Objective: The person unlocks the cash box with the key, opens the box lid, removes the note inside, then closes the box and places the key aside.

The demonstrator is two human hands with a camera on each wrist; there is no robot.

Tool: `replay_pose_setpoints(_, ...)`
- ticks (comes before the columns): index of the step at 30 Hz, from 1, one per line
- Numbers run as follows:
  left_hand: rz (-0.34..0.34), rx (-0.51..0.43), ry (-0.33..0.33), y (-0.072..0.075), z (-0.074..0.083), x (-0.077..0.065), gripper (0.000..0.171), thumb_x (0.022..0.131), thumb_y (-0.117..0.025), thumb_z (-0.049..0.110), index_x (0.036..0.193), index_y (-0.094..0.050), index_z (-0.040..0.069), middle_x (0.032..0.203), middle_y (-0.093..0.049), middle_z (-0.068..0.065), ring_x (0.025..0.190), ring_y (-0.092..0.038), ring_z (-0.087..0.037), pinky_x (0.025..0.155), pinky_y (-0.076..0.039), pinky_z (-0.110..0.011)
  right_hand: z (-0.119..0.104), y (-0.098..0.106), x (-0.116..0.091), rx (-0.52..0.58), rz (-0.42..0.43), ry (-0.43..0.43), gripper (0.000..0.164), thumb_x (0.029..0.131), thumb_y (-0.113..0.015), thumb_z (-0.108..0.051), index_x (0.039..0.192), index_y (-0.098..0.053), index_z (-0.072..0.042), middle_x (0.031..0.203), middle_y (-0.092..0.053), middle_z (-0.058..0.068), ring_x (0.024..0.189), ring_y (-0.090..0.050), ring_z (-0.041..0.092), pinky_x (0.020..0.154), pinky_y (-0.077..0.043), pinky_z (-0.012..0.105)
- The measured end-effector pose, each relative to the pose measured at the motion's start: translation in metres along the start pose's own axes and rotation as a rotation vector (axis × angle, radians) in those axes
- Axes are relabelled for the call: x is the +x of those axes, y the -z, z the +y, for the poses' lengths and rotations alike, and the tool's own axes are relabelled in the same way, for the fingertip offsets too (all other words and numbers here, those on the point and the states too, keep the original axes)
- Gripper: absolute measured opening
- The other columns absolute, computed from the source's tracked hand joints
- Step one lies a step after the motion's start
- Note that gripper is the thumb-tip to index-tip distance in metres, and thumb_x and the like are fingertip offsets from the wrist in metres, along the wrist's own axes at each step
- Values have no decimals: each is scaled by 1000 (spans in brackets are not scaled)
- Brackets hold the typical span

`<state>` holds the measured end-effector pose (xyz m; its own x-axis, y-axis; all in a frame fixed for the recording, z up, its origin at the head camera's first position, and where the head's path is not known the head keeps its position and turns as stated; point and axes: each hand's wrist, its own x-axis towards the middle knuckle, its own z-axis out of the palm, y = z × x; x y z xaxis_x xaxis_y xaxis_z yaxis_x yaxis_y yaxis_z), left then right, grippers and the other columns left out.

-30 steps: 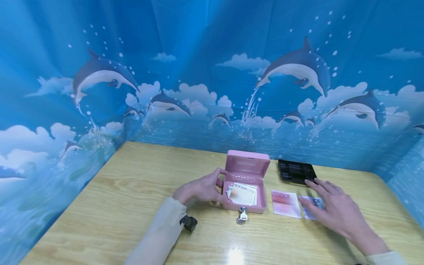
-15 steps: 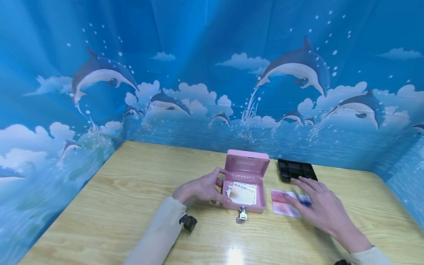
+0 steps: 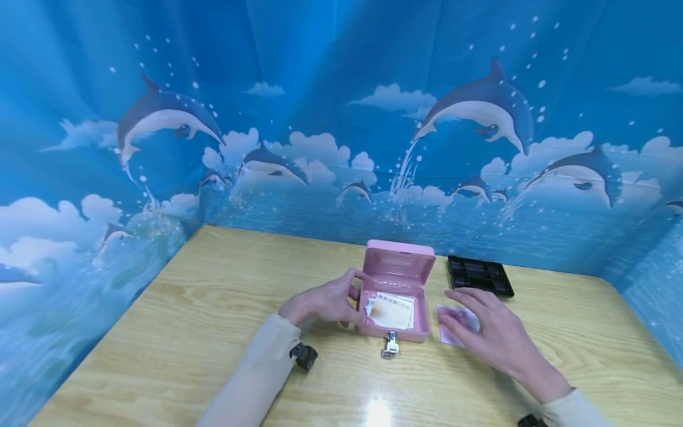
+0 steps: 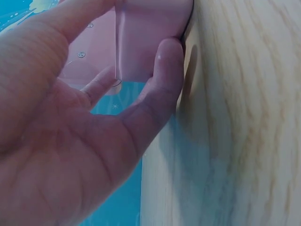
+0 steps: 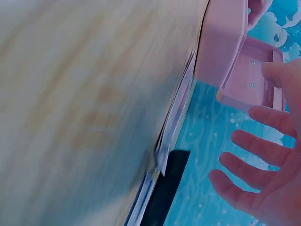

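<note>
A pink cash box (image 3: 400, 261) stands with its lid raised, and pale banknotes (image 3: 392, 312) lie inside. My left hand (image 3: 329, 301) holds the box's left side, thumb at the front corner and fingers farther back. In the left wrist view, fingertips press the pink wall. Keys (image 3: 391, 345) hang at the front lock. My right hand (image 3: 496, 332) hovers palm down over a stack of reddish 100 banknotes (image 3: 448, 336), partly covering it, fingers relaxed and holding nothing. A second banknote stack (image 5: 140, 197) shows in the right wrist view; the hand hides it in the head view.
A black compartment tray (image 3: 480, 276) lies behind the banknotes, right of the box. The wooden table (image 3: 213, 296) meets a blue dolphin backdrop (image 3: 331, 118) along its far edge.
My right hand has moved left, from the bluish banknotes and the tray's edge to over the reddish ones. My left hand stays on the box.
</note>
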<state>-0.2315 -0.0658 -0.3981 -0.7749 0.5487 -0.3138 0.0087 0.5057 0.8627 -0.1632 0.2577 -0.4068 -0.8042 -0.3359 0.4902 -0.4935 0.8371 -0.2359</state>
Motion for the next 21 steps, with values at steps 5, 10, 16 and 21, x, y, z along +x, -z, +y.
replay_pose_setpoints(5,-6,-1,-7,0,0,0,86,81,-87,19,148,-34,26,117,-59,-8,84,-66,-24,76,-59,-36,-8,-7,6,31,-2,32,43,83,-84,-26,122,-73,-12,121,-71,8,109,-69,32,85,-60,55)
replay_pose_setpoints(10,-22,-10,-19,1,0,0,86,81,-87,18,148,-34,24,117,-59,-9,85,-66,-24,76,-60,-35,-16,-12,13,70,-37,45,40,84,-83,-23,121,-73,-12,118,-73,4,106,-70,26,88,-60,51)
replay_pose_setpoints(16,-24,1,-27,2,0,0,85,83,-86,17,149,-33,23,118,-59,-11,84,-67,-23,77,-60,-35,-24,-18,23,131,-122,20,39,90,-78,-28,126,-71,-14,118,-74,4,87,-69,15,76,-61,36)
replay_pose_setpoints(21,-23,12,-29,3,-1,2,85,83,-85,18,149,-33,22,119,-59,-10,84,-67,-22,76,-60,-35,-29,-23,31,147,-199,-2,37,91,-78,-26,125,-72,-14,111,-74,2,65,-48,-3,59,-45,18)
